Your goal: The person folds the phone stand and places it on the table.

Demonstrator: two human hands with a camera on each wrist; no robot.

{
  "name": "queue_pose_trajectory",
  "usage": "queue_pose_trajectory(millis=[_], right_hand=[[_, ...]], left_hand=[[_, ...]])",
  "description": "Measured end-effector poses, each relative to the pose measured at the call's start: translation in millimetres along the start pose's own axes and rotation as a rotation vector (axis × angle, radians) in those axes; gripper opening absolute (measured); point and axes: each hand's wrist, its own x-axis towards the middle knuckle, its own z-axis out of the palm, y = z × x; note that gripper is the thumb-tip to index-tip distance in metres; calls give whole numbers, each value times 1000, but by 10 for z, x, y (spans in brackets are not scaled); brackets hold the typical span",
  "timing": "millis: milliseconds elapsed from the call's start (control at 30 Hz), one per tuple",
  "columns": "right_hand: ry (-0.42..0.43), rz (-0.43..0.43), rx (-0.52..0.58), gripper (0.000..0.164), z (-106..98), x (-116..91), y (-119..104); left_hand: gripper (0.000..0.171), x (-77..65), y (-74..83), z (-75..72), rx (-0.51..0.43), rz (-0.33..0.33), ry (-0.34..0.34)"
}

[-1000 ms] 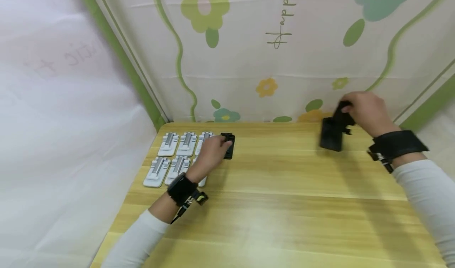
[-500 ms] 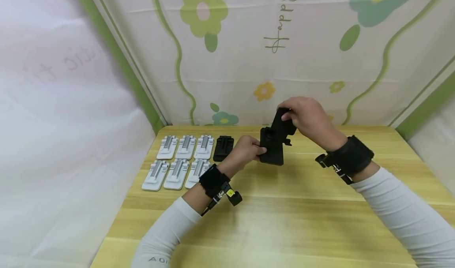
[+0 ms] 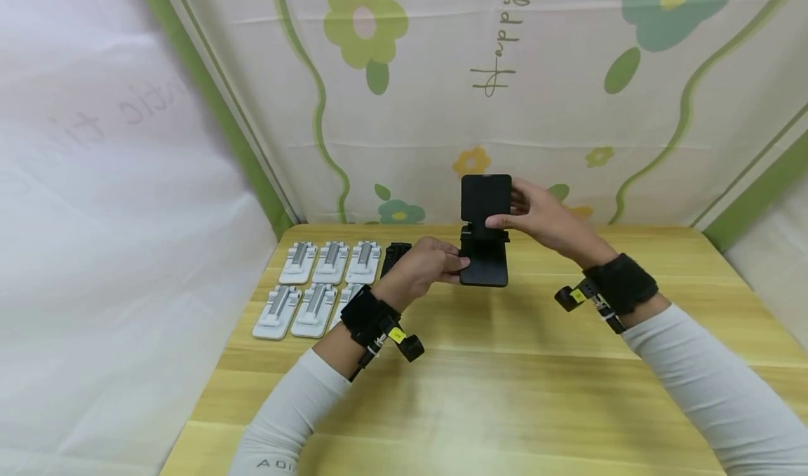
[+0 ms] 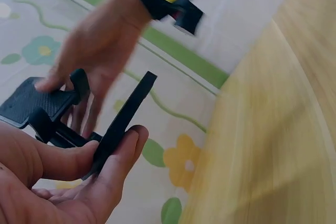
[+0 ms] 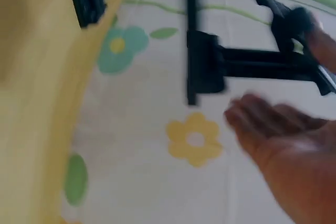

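An unfolded black phone stand (image 3: 485, 199) is held up over the far part of the table, between both hands. My left hand (image 3: 424, 269) pinches the edge of its base plate (image 4: 126, 111), thumb on one face and fingers on the other. My right hand (image 3: 541, 222) holds the upper plate from the right, its thumb on the front and its fingers behind. In the left wrist view the arm and the small hooks (image 4: 80, 86) of the stand show from the side. The right wrist view is blurred, with the stand's arm (image 5: 257, 64) crossing above the right fingers.
Several folded white phone stands (image 3: 297, 263) lie in two rows at the table's far left. Beside them lies a folded black stand (image 3: 395, 253), partly covered by my left hand. A flower-patterned curtain (image 3: 416, 111) rises behind the wooden table (image 3: 505, 392).
The right hand has carried the black stand from the right to the middle and turned its upper plate upright. The left hand has left the folded black stand and taken hold of the base.
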Motion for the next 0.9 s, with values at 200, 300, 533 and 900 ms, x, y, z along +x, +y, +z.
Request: queue_pose_trajectory(millis=[200,300,533,900], right_hand=[[47,-17,23,53,68,-12,59],[102,-36,-21,48,92,-3,55],[239,-59,-118,40,165,18,100],[454,-563,-507,33,190,15,-93]], left_hand=[[31,-17,71,3,20,-15,-11],[36,-19,93,10,16,-14,-9],[25,-15,81,49,17,5,-27],[29,26,-2,-11,68,-25,82]])
